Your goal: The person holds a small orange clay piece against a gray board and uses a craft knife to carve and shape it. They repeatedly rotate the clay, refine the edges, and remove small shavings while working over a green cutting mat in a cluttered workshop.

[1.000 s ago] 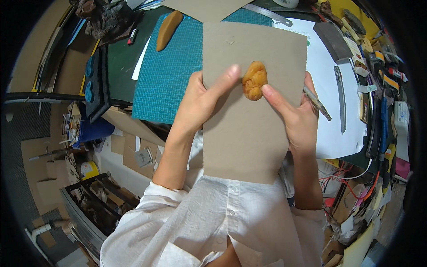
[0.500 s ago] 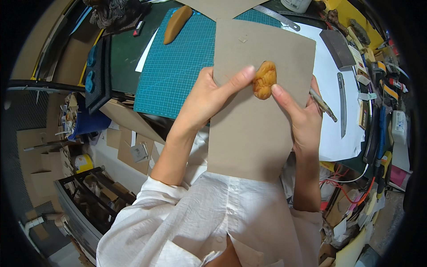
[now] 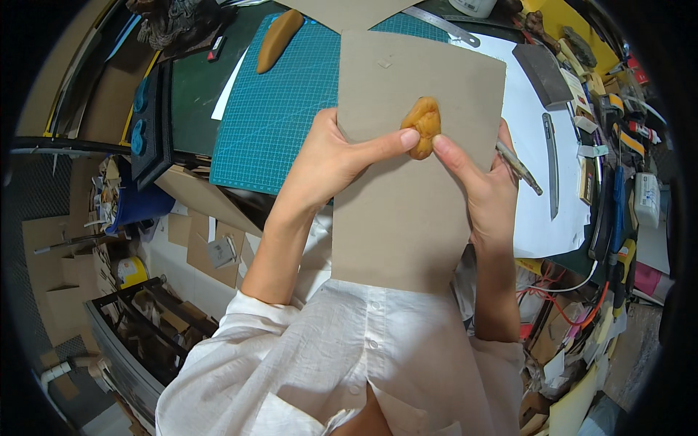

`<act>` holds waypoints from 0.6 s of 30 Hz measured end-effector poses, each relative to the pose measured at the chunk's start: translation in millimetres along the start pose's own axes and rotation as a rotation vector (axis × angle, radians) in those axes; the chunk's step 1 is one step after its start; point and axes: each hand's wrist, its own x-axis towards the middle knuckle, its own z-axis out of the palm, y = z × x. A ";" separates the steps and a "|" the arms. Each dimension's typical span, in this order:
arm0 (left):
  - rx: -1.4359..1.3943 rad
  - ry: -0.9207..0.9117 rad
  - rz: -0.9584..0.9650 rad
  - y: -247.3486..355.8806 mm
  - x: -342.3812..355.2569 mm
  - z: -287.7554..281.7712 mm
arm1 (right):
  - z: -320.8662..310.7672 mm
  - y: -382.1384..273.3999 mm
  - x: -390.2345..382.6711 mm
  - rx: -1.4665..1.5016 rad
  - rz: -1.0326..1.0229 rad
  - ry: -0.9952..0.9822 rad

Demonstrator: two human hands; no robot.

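A grey-brown cardboard sheet (image 3: 400,225) is held up in front of my body by both hands. Stuck or resting on its face is a small amber-brown lump of modelling clay (image 3: 424,116) with a creased surface. My left hand (image 3: 327,163) grips the sheet's left edge, its fingers hidden behind, and its thumb presses the lump's lower left. From the right edge, my right hand (image 3: 486,196) clasps the sheet too, thumb tip against the lump's lower right. A slim stick-like tool (image 3: 520,168) juts out from behind the right hand's fingers.
Beyond the sheet lie a green cutting mat (image 3: 269,138) with a curved brown clay piece (image 3: 279,42), a metal ruler (image 3: 440,26) and white paper (image 3: 527,109). A utility knife (image 3: 551,167) rests on the paper. Tools crowd the right; a blue bin (image 3: 142,192) stands left.
My left thumb has moved down from the lump's upper left to its lower left and presses there. The lump's surface looks reshaped. The whole view has shifted slightly.
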 end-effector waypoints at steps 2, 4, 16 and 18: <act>0.000 0.001 0.004 1.3 -0.6 0.3 | 0.3 -1.7 -0.6 0.009 -0.003 -0.004; 0.011 0.000 -0.001 3.1 -1.1 0.9 | -0.1 -2.8 -1.4 0.042 0.005 0.003; 0.053 0.005 -0.004 4.2 -2.2 0.0 | -1.3 -3.5 -0.7 0.001 0.010 -0.029; 0.028 0.013 0.013 4.9 -1.4 1.1 | -1.9 -3.4 0.4 0.024 0.023 -0.027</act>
